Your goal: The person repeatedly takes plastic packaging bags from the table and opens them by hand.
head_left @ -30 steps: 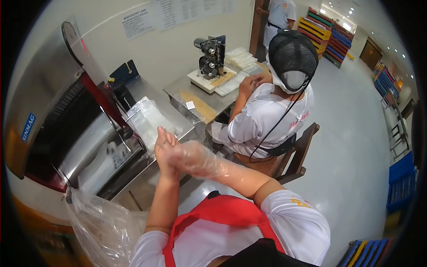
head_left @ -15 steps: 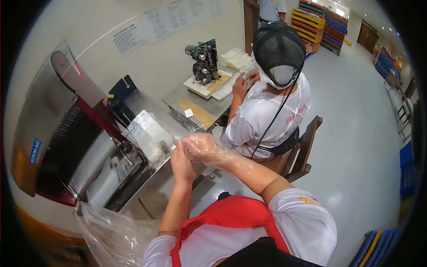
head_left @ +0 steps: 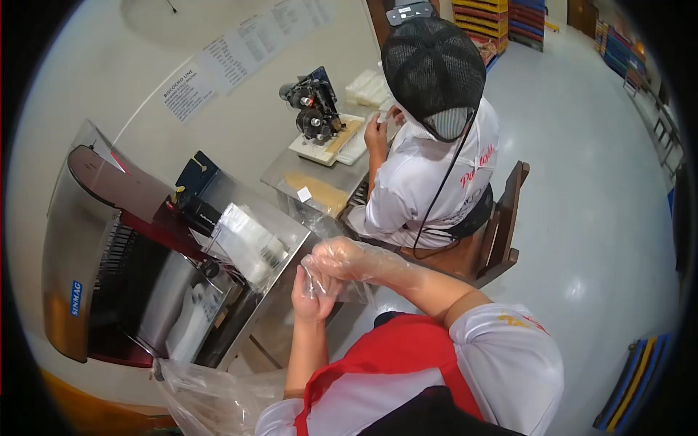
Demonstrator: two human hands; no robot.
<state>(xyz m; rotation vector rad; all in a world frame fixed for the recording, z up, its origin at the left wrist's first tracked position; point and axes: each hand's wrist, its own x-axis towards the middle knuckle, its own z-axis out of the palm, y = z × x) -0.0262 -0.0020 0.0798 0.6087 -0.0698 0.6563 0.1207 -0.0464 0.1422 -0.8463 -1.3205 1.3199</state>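
Observation:
My right hand (head_left: 342, 259) is inside a thin clear plastic glove (head_left: 396, 270) that reaches loosely down the forearm. Its fingers are curled in against crinkled plastic. Just below and to the left is my left hand (head_left: 313, 304), its palm turned up and thumb raised. Another loose piece of clear plastic (head_left: 320, 280), which looks like a second glove, lies between the two hands and over the left fingers. The exact grip of the fingers is partly hidden by the plastic and its glare. Both hands are in front of the steel table edge, above my red apron (head_left: 392, 349).
A SINMAG machine (head_left: 73, 291) stands left beside stacked clear bags (head_left: 243, 243). A co-worker (head_left: 436, 174) sits ahead on a wooden chair (head_left: 502, 225), near a small black machine (head_left: 314, 116). A plastic sheet (head_left: 211, 392) hangs lower left; crates (head_left: 480, 18) are stacked behind.
My hands have shifted slightly right and down in view as the camera turned. The left hand has turned more palm-up, with plastic now spread over its fingers.

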